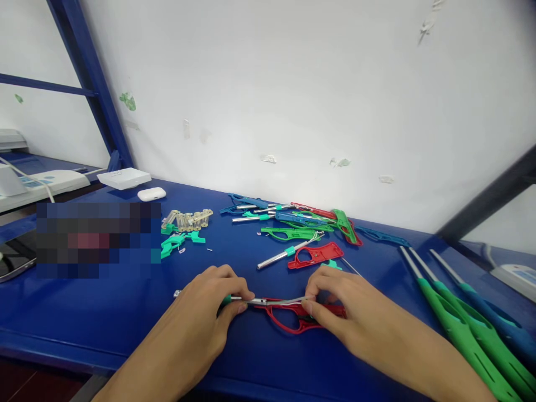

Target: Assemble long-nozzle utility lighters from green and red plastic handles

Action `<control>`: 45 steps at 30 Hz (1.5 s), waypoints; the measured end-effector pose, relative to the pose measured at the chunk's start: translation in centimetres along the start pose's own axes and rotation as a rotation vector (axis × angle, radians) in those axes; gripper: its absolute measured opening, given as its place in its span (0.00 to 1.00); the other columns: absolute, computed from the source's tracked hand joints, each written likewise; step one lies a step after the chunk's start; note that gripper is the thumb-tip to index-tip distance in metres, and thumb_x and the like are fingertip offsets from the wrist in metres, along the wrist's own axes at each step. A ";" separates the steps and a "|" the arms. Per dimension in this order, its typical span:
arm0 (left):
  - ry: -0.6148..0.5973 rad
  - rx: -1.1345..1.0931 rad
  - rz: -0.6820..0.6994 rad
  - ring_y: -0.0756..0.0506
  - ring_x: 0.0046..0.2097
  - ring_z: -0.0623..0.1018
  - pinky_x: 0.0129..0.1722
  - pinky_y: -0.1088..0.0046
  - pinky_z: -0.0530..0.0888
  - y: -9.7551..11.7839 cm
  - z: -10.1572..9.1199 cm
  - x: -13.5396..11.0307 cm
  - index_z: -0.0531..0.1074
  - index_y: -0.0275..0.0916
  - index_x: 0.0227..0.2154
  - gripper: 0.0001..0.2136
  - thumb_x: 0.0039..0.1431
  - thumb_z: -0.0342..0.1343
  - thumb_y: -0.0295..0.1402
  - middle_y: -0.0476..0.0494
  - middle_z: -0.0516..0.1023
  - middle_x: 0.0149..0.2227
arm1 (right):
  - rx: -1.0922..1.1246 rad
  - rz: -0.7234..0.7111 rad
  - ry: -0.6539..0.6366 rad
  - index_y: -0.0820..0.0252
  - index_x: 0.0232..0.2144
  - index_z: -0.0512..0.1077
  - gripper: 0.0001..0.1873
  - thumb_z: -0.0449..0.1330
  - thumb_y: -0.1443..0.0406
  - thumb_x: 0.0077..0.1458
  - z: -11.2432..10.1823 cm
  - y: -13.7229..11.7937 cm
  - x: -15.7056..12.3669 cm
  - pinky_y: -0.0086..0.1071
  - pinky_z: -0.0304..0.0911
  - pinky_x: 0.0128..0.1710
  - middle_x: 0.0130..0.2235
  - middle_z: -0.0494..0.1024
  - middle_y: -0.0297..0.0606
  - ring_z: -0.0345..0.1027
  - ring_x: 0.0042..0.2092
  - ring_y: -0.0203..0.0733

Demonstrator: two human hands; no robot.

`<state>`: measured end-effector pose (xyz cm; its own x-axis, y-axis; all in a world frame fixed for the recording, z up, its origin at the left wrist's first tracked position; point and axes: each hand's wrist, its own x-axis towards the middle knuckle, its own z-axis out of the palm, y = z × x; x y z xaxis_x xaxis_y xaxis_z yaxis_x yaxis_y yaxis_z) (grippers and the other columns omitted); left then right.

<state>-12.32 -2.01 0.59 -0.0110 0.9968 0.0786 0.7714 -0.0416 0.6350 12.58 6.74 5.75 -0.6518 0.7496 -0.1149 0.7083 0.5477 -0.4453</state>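
Observation:
My left hand point(205, 312) pinches the metal tube end point(251, 301) of a long lighter part, fingers closed near its green collar. On the blue table point(125, 312), my right hand point(339, 304) presses fingers closed on the red plastic handle shell point(293, 321) joined to that tube. Both hands rest low near the front edge. Another red shell with a metal tube point(310, 254) lies just behind them.
A heap of blue, green and red handle shells and tubes point(293, 220) lies at the back. Small clear and green parts point(184, 229) sit left of it. Three finished green and blue lighters point(469, 329) lie at right. A white earbud case point(151, 194) and boxes stand far left.

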 end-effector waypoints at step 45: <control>0.038 0.123 0.259 0.43 0.44 0.76 0.44 0.64 0.69 2.7 2.7 2.0 0.79 0.47 0.41 0.14 0.72 0.52 0.22 0.50 0.77 0.43 | 0.045 -0.020 0.018 0.49 0.33 0.74 0.08 0.61 0.59 0.67 -0.4 0.6 0.6 0.32 0.57 0.35 0.34 0.79 0.24 0.68 0.36 0.38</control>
<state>-8.54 0.01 0.37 0.1745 0.9507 0.2562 0.8228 -0.2837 0.4924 12.69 7.66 5.78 -0.6604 0.7455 -0.0897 0.6821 0.5457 -0.4868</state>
